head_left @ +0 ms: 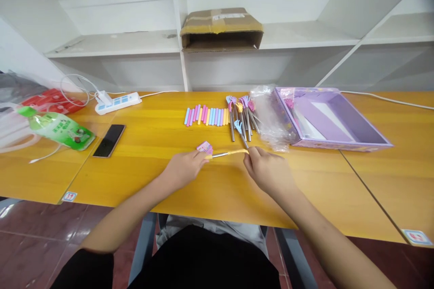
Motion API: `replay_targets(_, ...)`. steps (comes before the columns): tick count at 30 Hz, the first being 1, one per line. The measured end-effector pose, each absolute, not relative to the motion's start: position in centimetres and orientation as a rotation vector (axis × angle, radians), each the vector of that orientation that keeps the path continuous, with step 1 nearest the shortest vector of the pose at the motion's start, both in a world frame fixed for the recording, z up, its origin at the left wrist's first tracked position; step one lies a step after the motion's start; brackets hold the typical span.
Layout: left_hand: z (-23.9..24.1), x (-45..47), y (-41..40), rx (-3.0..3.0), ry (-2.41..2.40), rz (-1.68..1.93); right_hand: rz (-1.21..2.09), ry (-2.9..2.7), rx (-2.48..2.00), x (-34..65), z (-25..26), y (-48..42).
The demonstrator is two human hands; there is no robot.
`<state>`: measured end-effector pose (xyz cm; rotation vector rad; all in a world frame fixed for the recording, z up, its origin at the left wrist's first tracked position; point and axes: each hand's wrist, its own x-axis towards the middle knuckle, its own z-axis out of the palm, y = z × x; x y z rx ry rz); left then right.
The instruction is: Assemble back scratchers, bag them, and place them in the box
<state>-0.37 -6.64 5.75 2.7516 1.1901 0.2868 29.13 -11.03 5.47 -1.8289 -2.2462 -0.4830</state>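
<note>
Between my two hands stretches a thin back scratcher [220, 155] with a metal shaft and yellow end parts. My left hand [185, 168] is closed on its yellow left end, and my right hand [267, 170] grips the yellow right end. A blue-headed back scratcher [238, 127] lies just beyond my right hand, its shaft end close to the fingers. Behind it is a pile of more back scratchers [243, 104] with purple, pink and yellow heads. Left of the pile, several pastel tubes [206, 116] lie in a row. A small pink printed card [205, 146] rests beside my left fingers.
Right of the pile are a crumpled clear plastic bag [271, 119] and an open purple box [369, 128]. On the left lie a phone [109, 141], a green bottle [61, 130] and a power strip [118, 103]. A cardboard box [222, 27] sits on the shelf behind.
</note>
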Motion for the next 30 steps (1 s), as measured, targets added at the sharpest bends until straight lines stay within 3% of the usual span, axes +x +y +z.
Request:
replay_targets(6,6.8,0.8,-3.1,2.654,1.304,0.283,-0.254,-2.204,-1.955,28.4,6.5,-4.6)
replay_targets(15,2.7,-1.3,-2.2,2.486,1.197,0.578,-0.273,-2.231,-1.678,28.6,2.8,-3.5)
replay_targets(20,2.6,-1.6,-2.6,2.446,1.162,0.584,-0.016,-2.275,-1.478,31.3,3.1,-3.4)
replay_targets(27,3.0,-1.5,-2.8,2.329,1.233,0.526,-0.372,-1.678,-1.921,38.6,2.1,-1.0)
replay_targets(30,3.2,-1.4,-2.9,2.311,1.225,0.550,-0.274,-1.614,-2.089,40.6,1.0,-0.5)
